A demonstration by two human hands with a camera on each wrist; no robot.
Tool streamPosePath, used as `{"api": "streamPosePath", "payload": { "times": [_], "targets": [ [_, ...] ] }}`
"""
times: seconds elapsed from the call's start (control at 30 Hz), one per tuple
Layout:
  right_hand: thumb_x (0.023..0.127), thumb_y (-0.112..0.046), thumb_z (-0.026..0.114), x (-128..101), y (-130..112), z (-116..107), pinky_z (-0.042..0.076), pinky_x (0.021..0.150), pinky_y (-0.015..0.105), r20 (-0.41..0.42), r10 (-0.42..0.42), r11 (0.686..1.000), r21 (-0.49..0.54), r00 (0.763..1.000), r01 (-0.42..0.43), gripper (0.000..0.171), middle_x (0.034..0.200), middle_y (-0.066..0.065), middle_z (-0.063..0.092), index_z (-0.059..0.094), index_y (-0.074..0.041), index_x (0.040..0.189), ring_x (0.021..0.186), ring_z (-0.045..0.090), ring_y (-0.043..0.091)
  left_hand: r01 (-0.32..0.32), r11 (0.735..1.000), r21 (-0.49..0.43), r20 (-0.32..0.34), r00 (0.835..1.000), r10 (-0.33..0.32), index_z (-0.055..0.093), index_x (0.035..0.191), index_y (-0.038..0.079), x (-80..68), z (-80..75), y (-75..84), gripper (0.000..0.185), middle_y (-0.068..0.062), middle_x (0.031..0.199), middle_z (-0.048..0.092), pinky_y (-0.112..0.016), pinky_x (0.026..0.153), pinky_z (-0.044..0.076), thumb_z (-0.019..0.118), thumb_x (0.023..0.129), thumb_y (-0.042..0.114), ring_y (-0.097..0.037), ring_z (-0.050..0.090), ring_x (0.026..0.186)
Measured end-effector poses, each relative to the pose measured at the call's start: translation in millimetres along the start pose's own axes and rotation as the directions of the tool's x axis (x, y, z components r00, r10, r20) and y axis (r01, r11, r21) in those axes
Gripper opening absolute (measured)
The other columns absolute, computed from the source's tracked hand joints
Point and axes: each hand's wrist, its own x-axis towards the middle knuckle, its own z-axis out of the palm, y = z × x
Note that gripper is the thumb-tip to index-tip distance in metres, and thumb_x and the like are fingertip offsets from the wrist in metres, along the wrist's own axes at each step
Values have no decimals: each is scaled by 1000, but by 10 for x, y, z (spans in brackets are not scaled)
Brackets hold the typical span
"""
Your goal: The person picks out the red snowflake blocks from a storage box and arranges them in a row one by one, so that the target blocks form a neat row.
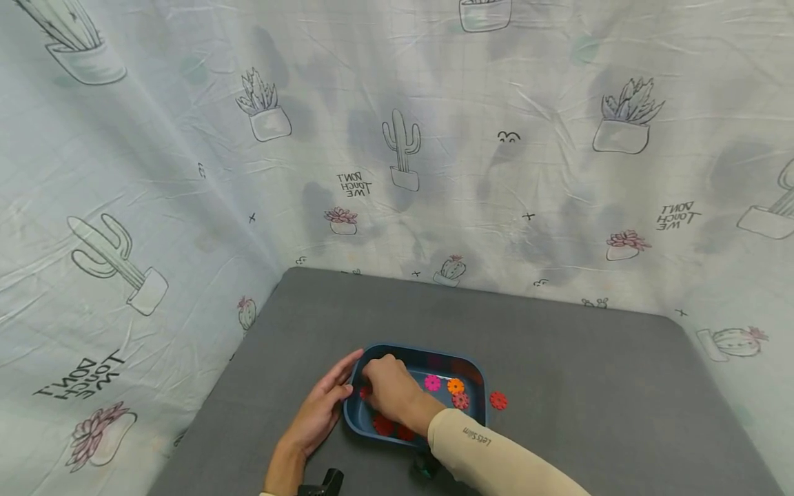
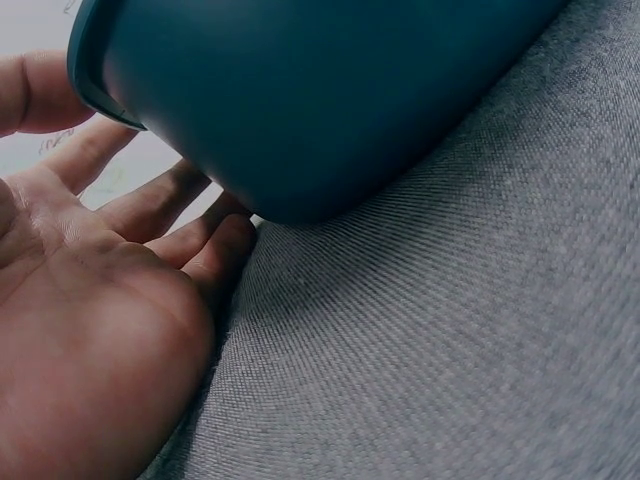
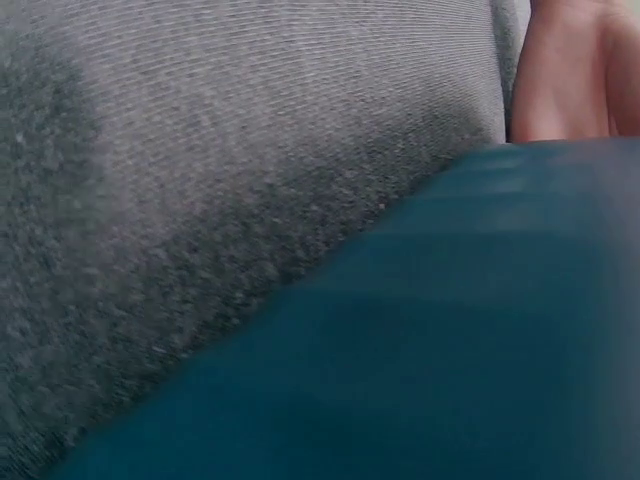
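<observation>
A blue rectangular tray (image 1: 414,442) with rounded corners holds several small flower-shaped discs with notched rims: a pink disc (image 1: 432,382), an orange disc (image 1: 455,386), a patterned reddish disc (image 1: 460,401) and red discs (image 1: 382,424). My left hand (image 1: 318,413) rests against the tray's left end, fingers fairly straight along the outer wall and thumb at the rim. In the left wrist view, the fingertips touch the tray's side (image 2: 300,110). My right hand (image 1: 397,393) reaches down inside the tray's left part, fingers bent, beside a red disc (image 1: 364,393). Its fingertips are hidden.
One red disc (image 1: 498,400) lies on the grey cloth-covered table (image 1: 558,358), right of the tray. A dark object (image 1: 425,466) sits below the tray's near edge, partly behind the right sleeve (image 1: 490,448). White printed curtains (image 1: 434,138) enclose the table's back and sides.
</observation>
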Motion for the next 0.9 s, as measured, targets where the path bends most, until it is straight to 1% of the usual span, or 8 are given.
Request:
{"api": "streamPosePath", "payload": {
  "times": [0.13, 0.27, 0.4, 0.53, 0.67, 0.8, 0.9],
  "targets": [
    [82, -15, 81, -16, 7, 20, 44, 51, 18, -21, -7, 1000, 14, 1000, 7, 6, 63, -10, 61, 76, -13, 85, 54, 52, 0, 5, 1000, 5, -1, 1000, -5, 38, 154, 33, 1, -3, 10, 56, 8, 163, 27, -19, 107, 35, 42, 103, 10, -15, 19, 152],
    [81, -15, 80, -26, 24, 50, 42, 50, 19, -44, -21, 999, 26, 999, 22, 6, 62, -11, 57, 74, -14, 81, 53, 50, 1, 8, 1000, 7, -1, 1000, -8, 38, 154, 33, -6, -6, 19, 57, 9, 163, 27, -19, 107, 34, 42, 103, 10, -14, 18, 152],
    [79, -16, 79, -36, 61, 85, 42, 51, 19, -60, -32, 999, 42, 998, 35, 8, 65, -11, 58, 73, -16, 83, 54, 51, 2, 6, 1000, 10, -5, 1000, -6, 37, 154, 33, -15, -7, 19, 57, 9, 164, 26, -19, 108, 33, 41, 103, 9, -14, 18, 152],
    [78, -19, 81, -64, 91, 83, 46, 58, 19, -75, -49, 997, 56, 996, 53, 14, 75, -8, 66, 75, -16, 91, 62, 53, 1, 13, 1000, 1, -3, 1000, -13, 37, 155, 32, -15, 1, 23, 57, 7, 164, 27, -18, 108, 33, 42, 103, 10, -15, 18, 152],
    [78, -20, 81, -94, 91, 29, 51, 66, 19, -78, -63, 994, 83, 995, 69, 23, 87, -5, 72, 76, -14, 100, 71, 57, 1, 21, 1000, -7, 0, 1000, -21, 37, 155, 31, -17, 2, 27, 56, 6, 164, 26, -16, 106, 34, 44, 102, 12, -18, 17, 153],
    [80, -16, 79, -138, 88, -64, 53, 73, 19, -62, -63, 984, 161, 996, 73, 29, 96, -2, 74, 76, -12, 108, 80, 63, 1, 13, 1000, -16, 4, 1000, -13, 36, 155, 29, -14, 3, 26, 57, 5, 165, 24, -15, 105, 35, 46, 102, 12, -19, 16, 153],
    [82, -15, 77, -185, 99, -152, 53, 76, 19, -47, -61, 975, 211, 997, 70, 31, 101, -3, 74, 75, -12, 113, 86, 66, 2, 8, 1000, -29, 2, 1000, -8, 37, 155, 29, -13, 9, 26, 57, 6, 165, 24, -15, 105, 36, 46, 101, 11, -17, 16, 153]
  ]
}}
